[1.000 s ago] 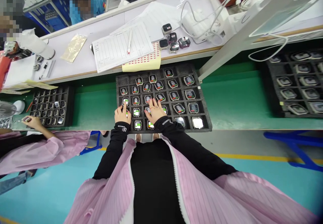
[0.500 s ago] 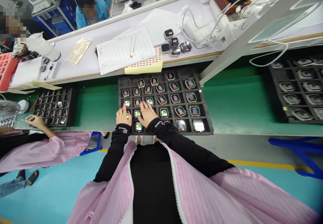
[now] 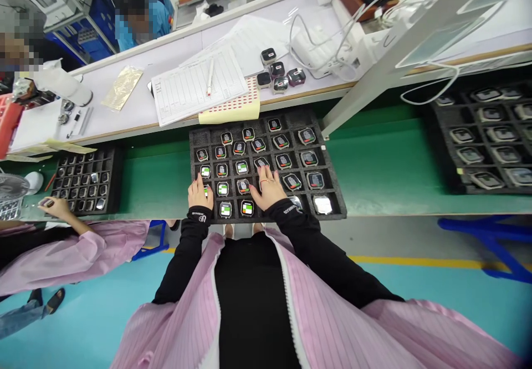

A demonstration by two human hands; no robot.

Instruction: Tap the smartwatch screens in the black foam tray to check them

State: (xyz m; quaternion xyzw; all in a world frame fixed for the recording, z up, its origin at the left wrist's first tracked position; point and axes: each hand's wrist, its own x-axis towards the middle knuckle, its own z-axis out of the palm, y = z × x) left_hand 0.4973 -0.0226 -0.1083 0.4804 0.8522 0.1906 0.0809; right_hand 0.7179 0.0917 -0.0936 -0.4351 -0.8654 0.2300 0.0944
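In front of me a dark foam tray (image 3: 334,183) holds rows of square smartwatch heads, many with lit screens. My left hand (image 3: 200,193) lies over the left column, fingers stretched out, partly covering a watch with a green and white screen (image 3: 205,190). Over the middle of the tray my right hand (image 3: 269,187) is spread, its fingertips at a watch (image 3: 261,162) in the third row. Just left of that hand sits a watch with a dark screen and coloured marks (image 3: 243,186). Below it, another watch (image 3: 246,208) shows green and white. Neither hand grips anything.
Behind the tray, a shelf carries a printed form (image 3: 195,89) with a pen (image 3: 210,76) and several loose watches (image 3: 280,85). More watch trays stand left (image 3: 112,183) and right (image 3: 451,183). A white post (image 3: 366,81) rises at right. A co-worker's hand (image 3: 58,207) is at far left.
My right hand has moved right across the tray, from the second and third columns to the fourth. My left hand stays over the left column. The whole view has shifted slightly.
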